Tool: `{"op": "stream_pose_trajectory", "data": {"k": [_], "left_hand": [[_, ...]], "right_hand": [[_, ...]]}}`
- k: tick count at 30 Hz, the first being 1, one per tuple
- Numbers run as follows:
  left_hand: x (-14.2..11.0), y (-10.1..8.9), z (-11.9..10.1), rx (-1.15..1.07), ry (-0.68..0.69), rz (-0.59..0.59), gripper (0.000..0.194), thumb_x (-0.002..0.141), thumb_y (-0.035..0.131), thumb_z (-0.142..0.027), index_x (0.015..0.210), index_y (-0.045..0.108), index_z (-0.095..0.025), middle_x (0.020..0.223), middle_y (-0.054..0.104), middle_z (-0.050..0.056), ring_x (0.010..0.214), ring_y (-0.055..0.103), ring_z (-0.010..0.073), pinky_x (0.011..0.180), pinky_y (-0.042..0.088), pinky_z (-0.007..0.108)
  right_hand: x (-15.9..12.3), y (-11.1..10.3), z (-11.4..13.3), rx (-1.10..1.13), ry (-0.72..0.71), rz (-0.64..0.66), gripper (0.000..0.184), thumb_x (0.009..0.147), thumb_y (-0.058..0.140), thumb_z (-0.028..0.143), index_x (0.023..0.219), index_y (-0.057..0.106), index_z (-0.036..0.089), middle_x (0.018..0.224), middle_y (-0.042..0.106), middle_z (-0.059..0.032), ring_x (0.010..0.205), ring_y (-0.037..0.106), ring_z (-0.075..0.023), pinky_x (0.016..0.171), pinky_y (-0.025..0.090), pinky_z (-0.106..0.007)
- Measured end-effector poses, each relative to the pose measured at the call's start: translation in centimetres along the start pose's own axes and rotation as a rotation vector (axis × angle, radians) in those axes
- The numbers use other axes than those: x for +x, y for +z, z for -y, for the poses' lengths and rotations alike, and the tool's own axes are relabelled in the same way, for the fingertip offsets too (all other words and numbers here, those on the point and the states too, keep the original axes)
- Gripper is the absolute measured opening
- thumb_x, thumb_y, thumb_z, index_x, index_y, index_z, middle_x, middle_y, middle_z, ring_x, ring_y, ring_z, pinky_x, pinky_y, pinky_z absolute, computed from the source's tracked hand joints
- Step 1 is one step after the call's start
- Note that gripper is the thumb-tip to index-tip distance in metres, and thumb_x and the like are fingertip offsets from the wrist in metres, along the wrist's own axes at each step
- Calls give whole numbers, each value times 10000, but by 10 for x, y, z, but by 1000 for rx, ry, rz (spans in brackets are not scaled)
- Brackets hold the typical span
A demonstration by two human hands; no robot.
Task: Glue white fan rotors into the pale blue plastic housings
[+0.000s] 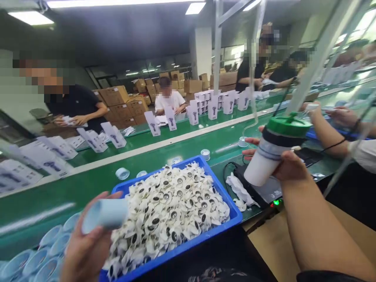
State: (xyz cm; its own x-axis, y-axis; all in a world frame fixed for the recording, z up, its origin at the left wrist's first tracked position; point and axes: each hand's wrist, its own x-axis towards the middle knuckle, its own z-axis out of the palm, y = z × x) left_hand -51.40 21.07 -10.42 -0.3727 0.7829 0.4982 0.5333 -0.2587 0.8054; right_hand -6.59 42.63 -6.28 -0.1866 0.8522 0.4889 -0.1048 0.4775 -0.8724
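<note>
My left hand (pixel 91 239) is closed around a light blue plastic cup-shaped part (pixel 104 215), held tilted on its side above the left edge of a blue tray. My right hand (pixel 289 166) grips a white cylinder with a black band and a green cap (pixel 264 160), like a bottle, tilted. Its thumb lies on the near side, while some fingers stick out past the far side. Between the hands, white fan-blade parts with dark round centres (pixel 176 199) fill the blue tray (pixel 202 234).
Light blue housings (pixel 38 260) cluster at lower left. A green conveyor (pixel 96 184) carries small clear-blue rings (pixel 122 173) and white printed boxes (pixel 213 107). A black device (pixel 258 188) with cables sits right of the tray. Co-workers (pixel 76 105) work across the belt and at right.
</note>
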Motion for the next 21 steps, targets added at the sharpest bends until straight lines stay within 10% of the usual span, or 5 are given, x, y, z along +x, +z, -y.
{"op": "stream_pose_trajectory", "data": {"k": [5, 10, 21], "left_hand": [[-29, 81, -60, -33, 110, 298, 565, 814, 791, -498, 1299, 567, -315, 1151, 746, 49, 1084, 729, 287, 920, 605, 439], [-25, 120, -102, 112, 275, 466, 493, 712, 895, -379, 1118, 653, -237, 997, 745, 28, 871, 703, 217, 775, 541, 327], [-29, 131, -114, 69, 305, 449, 268, 693, 825, -282, 813, 604, -188, 778, 625, -4, 679, 553, 144, 611, 414, 252]], "right_hand": [[-17, 77, 43, 410, 108, 212, 710, 723, 656, 814, 1271, 584, 368, 834, 613, 16, 671, 647, -185, 624, 568, -350], [-23, 145, 89, 678, 96, 224, 435, 839, 702, 700, 998, 587, 311, 824, 643, 25, 673, 648, -196, 595, 589, -327], [-34, 144, 101, 385, 92, 224, 444, 885, 560, 793, 952, 597, 356, 953, 652, -37, 814, 669, -286, 698, 586, -454]]}}
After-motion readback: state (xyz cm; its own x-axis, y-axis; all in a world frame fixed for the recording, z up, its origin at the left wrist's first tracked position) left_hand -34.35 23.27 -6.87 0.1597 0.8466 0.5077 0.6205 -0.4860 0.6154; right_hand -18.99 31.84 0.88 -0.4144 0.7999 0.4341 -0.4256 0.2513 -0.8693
